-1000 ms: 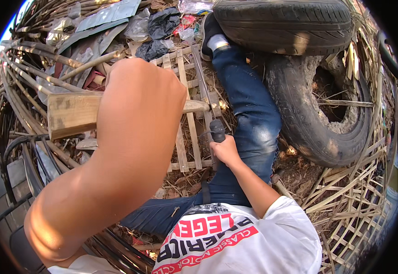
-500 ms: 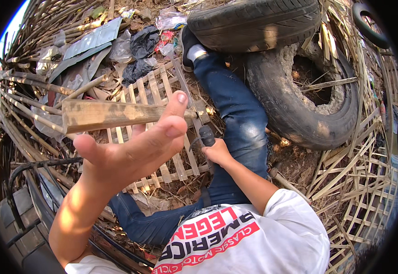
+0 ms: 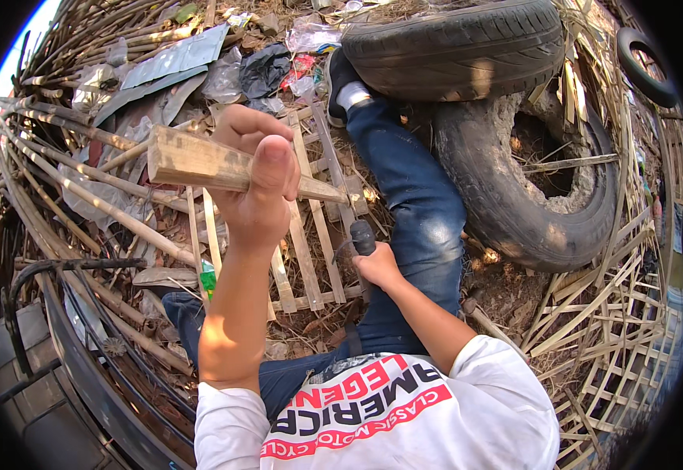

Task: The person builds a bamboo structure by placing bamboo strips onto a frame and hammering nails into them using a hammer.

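From where I stand, work appears partly done: the left hand (image 3: 267,176) encircles the wooden bar (image 3: 196,160), whose tapered end, right of that hand, appears to meet the blade (image 3: 331,157), its black handle (image 3: 362,237) gripped by the right hand (image 3: 379,268), remaining work undeterminable.

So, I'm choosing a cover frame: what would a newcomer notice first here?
The eye would probably catch the pale wooden bar in the left hand, left of centre. Next, the big upper tyre at upper right and the lower tyre below it. Then the black handle in the right hand, near the centre.
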`<state>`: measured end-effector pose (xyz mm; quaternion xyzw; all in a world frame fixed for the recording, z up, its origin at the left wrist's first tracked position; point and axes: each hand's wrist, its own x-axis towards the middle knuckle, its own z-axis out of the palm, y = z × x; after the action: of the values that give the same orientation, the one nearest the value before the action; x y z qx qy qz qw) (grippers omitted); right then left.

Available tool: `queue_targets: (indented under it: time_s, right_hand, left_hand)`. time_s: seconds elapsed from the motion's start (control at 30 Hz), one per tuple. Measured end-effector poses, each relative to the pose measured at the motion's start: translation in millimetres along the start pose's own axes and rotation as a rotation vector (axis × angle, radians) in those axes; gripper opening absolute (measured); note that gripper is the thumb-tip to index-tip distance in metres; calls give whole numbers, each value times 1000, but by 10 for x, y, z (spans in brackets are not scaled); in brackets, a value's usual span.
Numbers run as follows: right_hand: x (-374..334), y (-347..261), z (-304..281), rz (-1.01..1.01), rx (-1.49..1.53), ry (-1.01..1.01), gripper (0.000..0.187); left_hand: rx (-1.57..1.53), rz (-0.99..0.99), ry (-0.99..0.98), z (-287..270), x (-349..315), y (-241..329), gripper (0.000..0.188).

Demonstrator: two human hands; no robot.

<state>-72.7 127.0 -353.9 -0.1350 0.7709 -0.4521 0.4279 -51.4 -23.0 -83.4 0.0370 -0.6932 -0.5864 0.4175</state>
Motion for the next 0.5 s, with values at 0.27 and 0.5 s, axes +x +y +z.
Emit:
queue_targets:
  time_s: [0.27, 0.5]
  right_hand:
    - [-16, -122, 152, -94, 60, 96, 20]
    - [16, -142, -33, -28, -31, 61, 20]
  left_hand:
    - [-140, 191, 164, 59, -29, -177, 46]
    - [-96, 132, 262, 55, 16, -166, 43]
